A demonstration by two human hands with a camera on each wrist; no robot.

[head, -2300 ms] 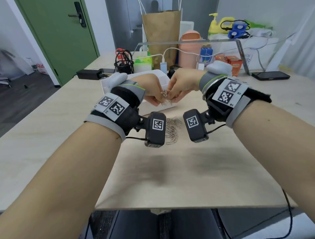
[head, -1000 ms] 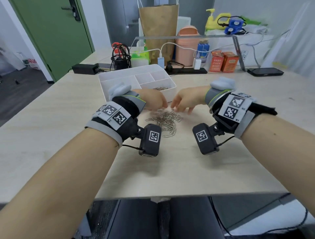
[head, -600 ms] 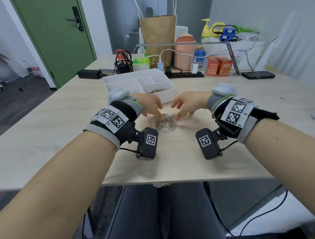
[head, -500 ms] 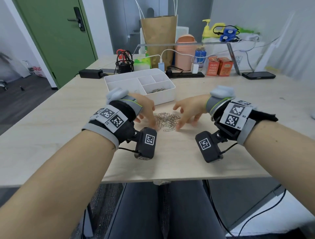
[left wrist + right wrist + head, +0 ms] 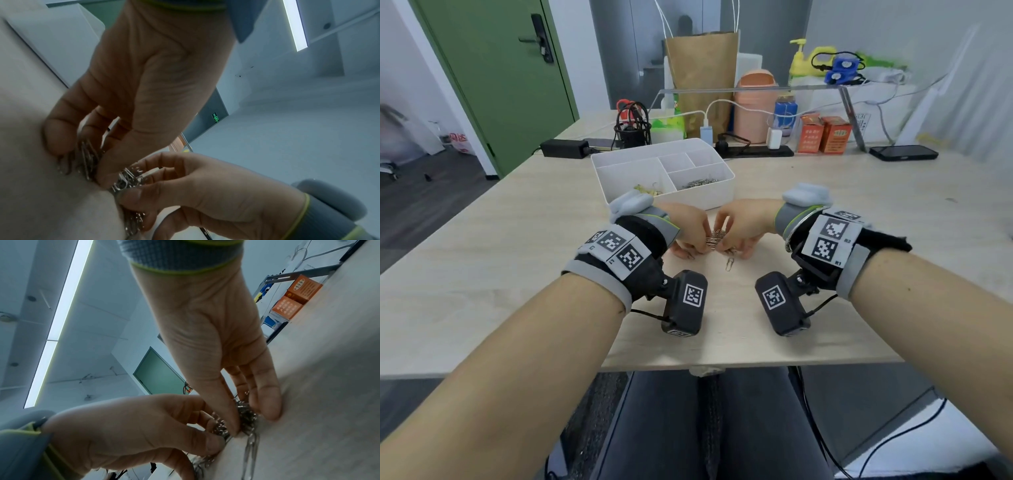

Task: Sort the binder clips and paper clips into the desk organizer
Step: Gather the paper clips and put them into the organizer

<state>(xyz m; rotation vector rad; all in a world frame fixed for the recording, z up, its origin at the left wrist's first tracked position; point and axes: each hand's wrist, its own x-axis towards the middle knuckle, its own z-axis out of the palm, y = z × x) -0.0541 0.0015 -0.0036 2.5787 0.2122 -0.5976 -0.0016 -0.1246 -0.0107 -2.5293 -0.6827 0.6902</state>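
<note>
Change: half a second ago both hands stood apart with fingers spread on either side of the paper clips lying flat on the bench; now they have come together and the heap is squeezed into a bundle between them.
Left hand: the left hand [image 5: 690,229] has its fingers [image 5: 54,136] curled, thumb against fingertips, pinching one part of the paper clips [image 5: 715,237].
Right hand: the right hand [image 5: 744,224] also has curled fingers [image 5: 267,395], tips on the bench [image 5: 517,260], holding the other part of the same bundle.
Stray clip: one loose clip [image 5: 729,264] lies on the bench just in front of the hands, outside the grasp.
Organizer: the white desk organizer [image 5: 717,200] stands just behind the hands; its near right compartment already holds grey clips [image 5: 698,182], and the left one holds some yellowish pieces [image 5: 645,189], probably binder clips, but they are too small to tell.
How to do it well: in my judgement, press the bundle from both sides and lift it low and level, then release it over the near right compartment; come back for the stray one.
Risk: thin clips can slip out from below, so the lower fingers should close under them.
Materials: the clips are thin bent steel wire, smooth, shiny, and they hook into each other; the organizer is matte plastic with straight dividers; the bench is pale wood with a fine grain.
</note>
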